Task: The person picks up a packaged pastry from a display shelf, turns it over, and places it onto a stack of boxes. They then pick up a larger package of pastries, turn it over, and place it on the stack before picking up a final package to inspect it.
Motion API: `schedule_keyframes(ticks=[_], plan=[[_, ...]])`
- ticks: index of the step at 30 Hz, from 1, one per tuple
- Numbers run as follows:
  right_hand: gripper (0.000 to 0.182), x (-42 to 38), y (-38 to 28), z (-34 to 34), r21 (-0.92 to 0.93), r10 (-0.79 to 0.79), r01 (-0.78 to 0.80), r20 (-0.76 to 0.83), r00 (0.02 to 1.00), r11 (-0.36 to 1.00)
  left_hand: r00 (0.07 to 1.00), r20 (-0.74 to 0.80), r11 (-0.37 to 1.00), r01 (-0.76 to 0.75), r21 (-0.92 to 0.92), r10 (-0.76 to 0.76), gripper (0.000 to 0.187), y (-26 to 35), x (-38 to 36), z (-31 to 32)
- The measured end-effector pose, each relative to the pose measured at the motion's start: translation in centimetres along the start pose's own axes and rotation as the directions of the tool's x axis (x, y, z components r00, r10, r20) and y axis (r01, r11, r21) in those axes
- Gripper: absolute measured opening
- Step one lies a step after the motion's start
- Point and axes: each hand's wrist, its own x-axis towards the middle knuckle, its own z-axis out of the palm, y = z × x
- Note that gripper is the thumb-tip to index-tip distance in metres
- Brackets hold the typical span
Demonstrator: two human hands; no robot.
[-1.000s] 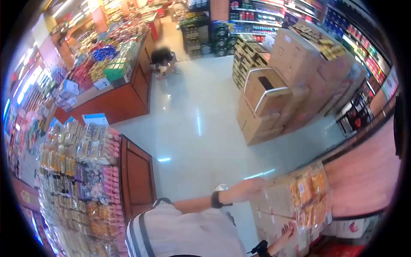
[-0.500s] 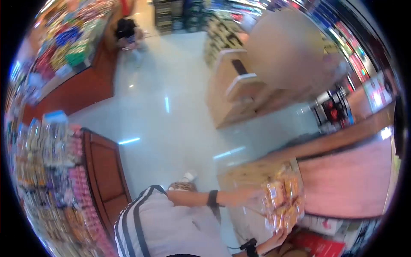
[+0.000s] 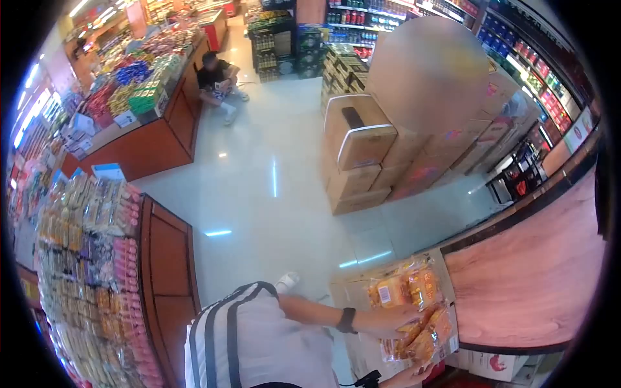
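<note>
Several clear plastic packets of orange-brown baked snacks [image 3: 424,284] lie on a cardboard box [image 3: 349,291] in front of me. My left hand [image 3: 398,321], with a dark band on its wrist, reaches across the box. Its fingers close on a snack packet [image 3: 435,328] in the near part of the pile; the fingertips are partly blurred. At the box's lower edge my right hand [image 3: 413,374] grips the near side of the packets from below, its fingers partly hidden. Another packet with a white barcode label [image 3: 386,294] rests just beyond my left hand.
A pink wood-grain surface [image 3: 524,265] adjoins the box. Stacked cartons [image 3: 362,178] carry a dark phone [image 3: 352,117]. Packed goods fill a display [image 3: 90,258] at left and a counter [image 3: 145,145] behind it. One person [image 3: 217,81] squats on the aisle floor.
My left hand has moved right and down onto the packets. The packets now lie flatter and more spread. My right hand has lowered slightly, and the view has shifted.
</note>
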Motion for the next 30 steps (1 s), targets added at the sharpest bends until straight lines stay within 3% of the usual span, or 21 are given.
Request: schedule_keyframes(ticks=[2, 4, 5, 6, 9, 10, 13, 14, 17, 23, 26, 30], plan=[[0.039, 2.3, 3.8, -3.0, -0.190, -0.023, 0.023, -0.001, 1.000, 0.981, 0.999, 0.036, 0.999, -0.008, -0.041, 0.009, 0.063, -0.1, 1.3, 1.9], [0.037, 3.1, 1.0, -2.3, -0.477, 0.018, 0.081, 0.200, 0.980, 0.875, 0.995, 0.048, 0.992, -0.083, -0.094, 0.088, 0.063, -1.0, 2.7, 4.0], [0.036, 3.6, 0.1, -2.1, -0.598, 0.060, 0.134, 0.293, 0.954, 0.790, 0.997, 0.046, 0.998, -0.057, -0.013, 0.058, 0.061, -1.2, 3.1, 5.1], [0.035, 3.9, 2.2, -3.1, -0.624, 0.050, 0.100, 0.219, 0.975, 0.775, 0.999, 0.045, 0.998, -0.028, 0.064, 0.025, 0.060, -1.5, 3.2, 6.3], [0.038, 5.3, 2.4, -4.3, -0.568, 0.131, 0.038, 0.254, 0.958, 0.822, 0.999, -0.019, 0.977, 0.048, 0.207, -0.045, 0.054, -1.9, 3.0, 8.6], [0.042, 5.9, 2.7, -5.0, -0.649, 0.167, 0.066, 0.291, 0.942, 0.758, 0.998, -0.026, 0.971, 0.055, 0.233, -0.051, 0.054, -2.3, 3.0, 8.9], [0.049, 7.0, 4.1, -5.7, -0.756, -0.026, 0.396, 0.449, 0.893, 0.521, 0.997, -0.022, 0.943, 0.072, 0.326, -0.068, 0.050, -1.5, 3.1, 8.4], [0.057, 8.5, 8.5, -8.1, -0.729, -0.028, 0.404, 0.469, 0.883, 0.553, 0.999, -0.041, 0.923, 0.046, 0.383, -0.033, 0.049, -2.0, 3.0, 8.9], [0.060, 9.9, 12.5, -9.4, -0.399, 0.198, 0.004, 0.463, 0.864, 0.917, 0.998, -0.055, 0.891, 0.055, 0.450, -0.033, 0.048, -1.6, 2.8, 9.4], [0.058, 9.3, 8.0, -8.6, -0.450, 0.307, -0.080, 0.459, 0.833, 0.890, 0.995, -0.055, 0.872, 0.099, 0.479, -0.083, 0.048, -1.4, 2.3, 10.0], [0.053, 8.4, 6.2, -8.0, -0.369, 0.382, -0.239, 0.386, 0.840, 0.898, 0.996, -0.039, 0.855, 0.091, 0.510, -0.083, 0.050, -1.7, 2.2, 10.2], [0.049, 7.5, 7.2, -9.1, -0.102, 0.380, -0.369, 0.367, 0.849, 0.924, 0.995, 0.014, 0.865, 0.078, 0.495, -0.098, 0.050, -1.8, 2.3, 9.9]])
